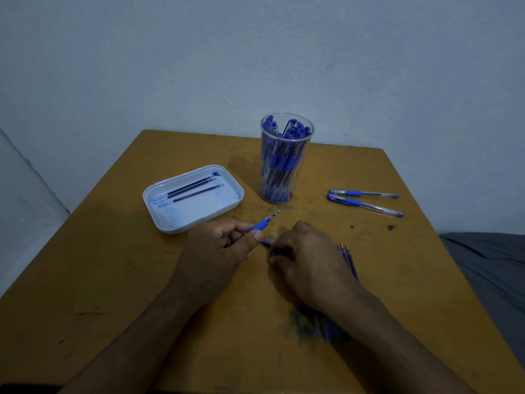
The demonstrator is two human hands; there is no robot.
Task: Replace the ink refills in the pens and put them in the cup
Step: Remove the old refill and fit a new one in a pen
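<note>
My left hand (220, 245) grips a blue pen (264, 221) by its grip section, tip pointing up and right toward the cup. My right hand (306, 260) lies on the table beside it, fingers curled round a small blue piece (265, 243) that peeks out at the fingertips; what it is I cannot make out. Several blue refills (349, 261) lie under and behind my right hand. A clear plastic cup (285, 160) full of blue capped pens stands at the back middle. Two capped pens (365, 201) lie to the cup's right.
A white tray (193, 199) at the left holds two dark refills and a blue bit. The wooden table (113, 280) carries ink stains near the front middle. A wall stands close behind, and a grey cloth (494, 265) lies off the table's right edge.
</note>
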